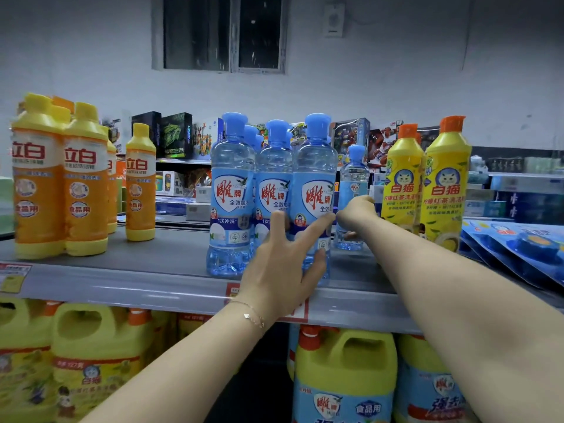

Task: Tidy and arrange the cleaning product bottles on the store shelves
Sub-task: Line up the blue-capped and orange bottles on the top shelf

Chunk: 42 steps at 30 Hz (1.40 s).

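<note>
A cluster of clear blue detergent bottles with blue caps stands at the front middle of the grey top shelf. My left hand lies with fingers spread against the front of the two right-hand ones. A smaller blue bottle stands further back on the right; my right hand wraps around its middle. Orange-yellow bottles stand at the left, one set apart. Two yellow bottles with orange caps stand at the right.
Flat blue packets lie at the shelf's far right. Big yellow jugs and blue-labelled jugs fill the shelf below. Boxed toys sit on shelves behind. A bare stretch of shelf lies between the orange and blue bottles.
</note>
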Tool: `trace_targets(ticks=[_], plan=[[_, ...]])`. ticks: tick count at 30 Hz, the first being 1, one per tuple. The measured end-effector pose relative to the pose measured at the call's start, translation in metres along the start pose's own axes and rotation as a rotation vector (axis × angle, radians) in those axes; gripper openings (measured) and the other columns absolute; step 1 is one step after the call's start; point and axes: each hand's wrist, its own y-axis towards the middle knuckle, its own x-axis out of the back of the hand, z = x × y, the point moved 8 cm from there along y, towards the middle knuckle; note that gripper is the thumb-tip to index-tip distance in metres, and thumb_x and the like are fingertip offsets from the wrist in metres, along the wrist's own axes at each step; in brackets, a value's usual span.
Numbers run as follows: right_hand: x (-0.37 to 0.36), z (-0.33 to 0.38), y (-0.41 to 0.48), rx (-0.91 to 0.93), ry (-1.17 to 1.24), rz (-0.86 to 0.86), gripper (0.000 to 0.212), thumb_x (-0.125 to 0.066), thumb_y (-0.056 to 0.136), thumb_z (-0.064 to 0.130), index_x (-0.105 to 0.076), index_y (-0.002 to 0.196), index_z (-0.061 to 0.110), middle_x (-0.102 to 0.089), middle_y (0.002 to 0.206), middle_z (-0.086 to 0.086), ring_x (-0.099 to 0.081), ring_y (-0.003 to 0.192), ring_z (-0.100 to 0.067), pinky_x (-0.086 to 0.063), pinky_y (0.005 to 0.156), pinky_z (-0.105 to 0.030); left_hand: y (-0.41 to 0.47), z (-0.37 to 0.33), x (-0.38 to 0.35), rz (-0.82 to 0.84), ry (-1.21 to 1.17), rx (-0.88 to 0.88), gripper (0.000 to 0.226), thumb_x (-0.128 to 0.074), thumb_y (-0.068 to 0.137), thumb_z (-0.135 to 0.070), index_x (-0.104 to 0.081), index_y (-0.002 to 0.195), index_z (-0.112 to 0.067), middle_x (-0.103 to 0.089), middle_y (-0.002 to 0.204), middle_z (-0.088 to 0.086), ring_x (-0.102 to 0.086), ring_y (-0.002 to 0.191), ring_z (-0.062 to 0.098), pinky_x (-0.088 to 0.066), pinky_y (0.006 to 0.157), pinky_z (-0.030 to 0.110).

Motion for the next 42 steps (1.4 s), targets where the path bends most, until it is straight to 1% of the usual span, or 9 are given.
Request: trace_targets(ticks=[3, 6, 8, 11, 15, 20, 26, 35, 42], plan=[[-0.008, -0.003, 0.011, -0.013, 0.097, 0.073, 0.066, -0.059, 0.09, 0.016, -0.023, 0.142, -0.004, -0.044, 0.137, -0.016, -0.054, 0.117, -0.033, -0.05, 0.09, -0.035, -0.001, 0.001, 0.0, -0.002, -0.018, -0.005, 0.053, -0.046, 0.095, -0.039, -0.02, 0.14, -0.05, -0.021, 0.111, -0.002, -0.049, 0.079, 0.021, -0.056, 0.063, 0.036], [-0.006, -0.007, 0.012, -0.025, 0.153, 0.094, 0.065, -0.066, 0.084, 0.008, -0.033, 0.139, 0.001, -0.048, 0.135, -0.013, -0.061, 0.105, -0.035, -0.058, 0.056, -0.029, -0.001, 0.0, 0.0, -0.006, -0.007, -0.028, 0.054, -0.045, 0.095, -0.04, -0.015, 0.138, -0.053, -0.015, 0.104, -0.007, -0.045, 0.073, 0.016, -0.052, 0.061, 0.028], [-0.009, -0.004, 0.01, -0.007, 0.108, 0.121, 0.06, -0.062, 0.086, 0.01, -0.033, 0.139, 0.004, -0.057, 0.123, -0.013, -0.067, 0.083, -0.03, -0.049, 0.033, -0.023, -0.001, 0.0, 0.0, -0.003, -0.006, -0.029, 0.053, -0.045, 0.094, -0.04, -0.015, 0.136, -0.053, -0.013, 0.102, -0.008, -0.044, 0.071, 0.016, -0.051, 0.061, 0.028], [-0.014, -0.006, 0.003, -0.07, 0.028, 0.147, 0.059, -0.057, 0.093, 0.019, -0.021, 0.137, 0.003, -0.067, 0.073, -0.009, -0.058, 0.034, -0.019, -0.047, 0.04, -0.02, 0.0, 0.0, 0.0, -0.005, -0.009, -0.025, 0.053, -0.046, 0.094, -0.039, -0.018, 0.137, -0.052, -0.016, 0.104, -0.006, -0.047, 0.071, 0.016, -0.054, 0.062, 0.031], [-0.01, 0.002, -0.007, -0.022, -0.068, 0.151, 0.057, -0.056, 0.093, 0.027, -0.024, 0.127, -0.005, -0.072, 0.082, -0.005, -0.069, 0.065, -0.015, -0.05, 0.061, -0.019, -0.001, 0.0, 0.002, -0.016, -0.009, -0.022, 0.052, -0.047, 0.094, -0.038, -0.024, 0.139, -0.048, -0.02, 0.104, -0.004, -0.046, 0.069, 0.018, -0.052, 0.059, 0.032], [0.004, 0.008, -0.026, 0.025, -0.04, 0.142, 0.079, -0.071, 0.084, 0.025, -0.015, 0.136, 0.007, -0.062, 0.105, -0.018, -0.059, 0.035, -0.023, -0.045, 0.028, -0.024, 0.0, 0.001, 0.0, -0.009, -0.012, -0.007, 0.052, -0.046, 0.094, -0.039, -0.024, 0.14, -0.046, -0.02, 0.106, -0.005, -0.048, 0.072, 0.018, -0.053, 0.061, 0.033], [0.012, 0.007, -0.038, -0.012, -0.019, 0.202, 0.083, -0.073, 0.083, 0.023, -0.016, 0.14, 0.004, -0.058, 0.075, -0.015, -0.063, 0.04, -0.024, -0.055, 0.041, -0.033, -0.001, 0.001, 0.001, -0.002, -0.015, 0.002, 0.051, -0.046, 0.094, -0.04, -0.021, 0.138, -0.05, -0.023, 0.106, -0.004, -0.05, 0.07, 0.019, -0.051, 0.06, 0.032], [0.027, 0.005, -0.057, 0.121, -0.138, 0.207, 0.025, -0.062, 0.086, 0.022, -0.051, 0.107, 0.012, -0.061, 0.086, -0.008, -0.068, 0.057, -0.027, -0.057, 0.057, -0.031, -0.002, 0.001, 0.0, -0.002, 0.0, 0.005, 0.052, -0.046, 0.094, -0.04, -0.022, 0.139, -0.049, -0.026, 0.106, -0.002, -0.048, 0.066, 0.017, -0.052, 0.056, 0.032], [0.022, -0.005, -0.069, 0.07, 0.032, 0.189, 0.056, -0.065, 0.084, 0.01, -0.027, 0.125, 0.005, -0.057, 0.112, -0.016, -0.07, 0.063, -0.031, -0.056, 0.043, -0.029, -0.001, 0.001, 0.001, 0.001, -0.007, 0.009, 0.053, -0.047, 0.094, -0.039, -0.024, 0.141, -0.047, -0.023, 0.104, -0.004, -0.046, 0.064, 0.017, -0.049, 0.055, 0.031]])
